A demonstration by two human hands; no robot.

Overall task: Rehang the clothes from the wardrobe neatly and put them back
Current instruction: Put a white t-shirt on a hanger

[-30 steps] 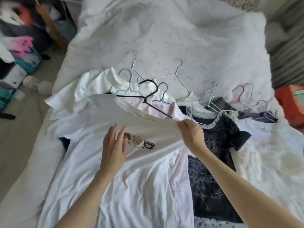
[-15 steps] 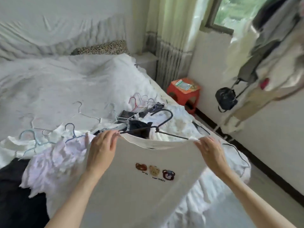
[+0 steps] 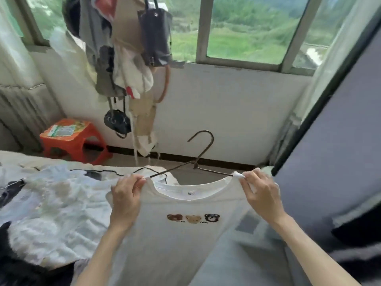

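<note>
Spanning the upper field from 10 to 2 o'clock, a window [image 3: 243, 27] shows greenery above a white wall. A bed [image 3: 51, 203] heaped with pale clothes fills the 8 to 9 o'clock sector. At centre, reaching down to 6 o'clock, a white T-shirt [image 3: 175, 244] with three bear heads printed on the chest hangs upright on a dark wire hanger [image 3: 203, 155], whose hook rises toward 12 o'clock. Hanging garments and bags [image 3: 127, 65] occupy 11 o'clock; an orange stool [image 3: 72, 139] stands on the floor at 9 o'clock. The left hand [image 3: 126, 200] has its fingers grasping the shirt's left shoulder; the right hand [image 3: 261, 196] has its fingers pinching the right shoulder at the hanger's end.
</note>
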